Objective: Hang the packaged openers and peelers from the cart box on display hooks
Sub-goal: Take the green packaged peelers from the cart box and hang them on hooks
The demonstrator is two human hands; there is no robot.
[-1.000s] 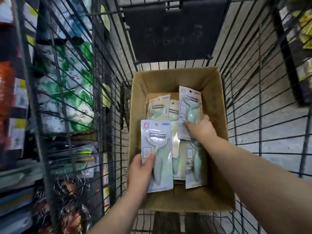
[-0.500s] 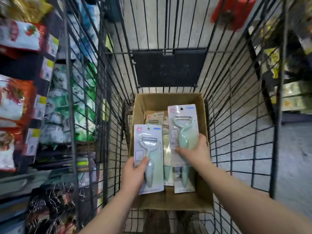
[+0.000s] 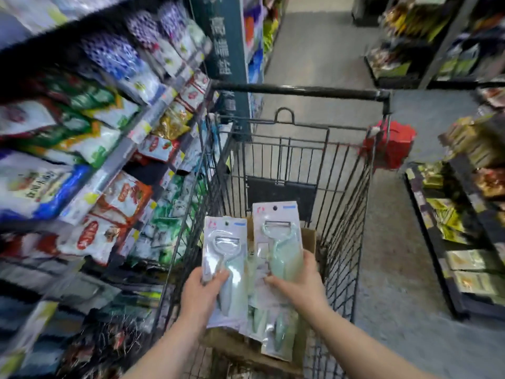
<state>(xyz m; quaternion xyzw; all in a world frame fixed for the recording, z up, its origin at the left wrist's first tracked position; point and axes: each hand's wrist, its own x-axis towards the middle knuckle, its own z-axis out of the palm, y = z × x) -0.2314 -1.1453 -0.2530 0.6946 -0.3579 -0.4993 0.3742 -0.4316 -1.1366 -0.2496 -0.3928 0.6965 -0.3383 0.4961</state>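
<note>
My left hand (image 3: 202,291) grips a packaged pale-green peeler (image 3: 225,247) by its lower half, held upright over the cart. My right hand (image 3: 297,283) holds another packaged peeler (image 3: 277,233) beside it, slightly higher, with more peeler packs (image 3: 276,335) fanned out below in the same grip. Both packs have a hanging hole at the top. The brown cardboard box (image 3: 235,346) sits in the cart beneath them, mostly hidden by the packs and my hands.
The black wire cart (image 3: 344,242) with its handle bar (image 3: 297,91) stands in a store aisle. Shelves of bagged goods (image 3: 90,149) run close along the left. A red object (image 3: 390,146) hangs by the cart's far right corner. More shelving (image 3: 464,228) lines the right.
Both hands have lifted their peeler packs up out of the box. My view has tilted upward from the box to the aisle and shelves.
</note>
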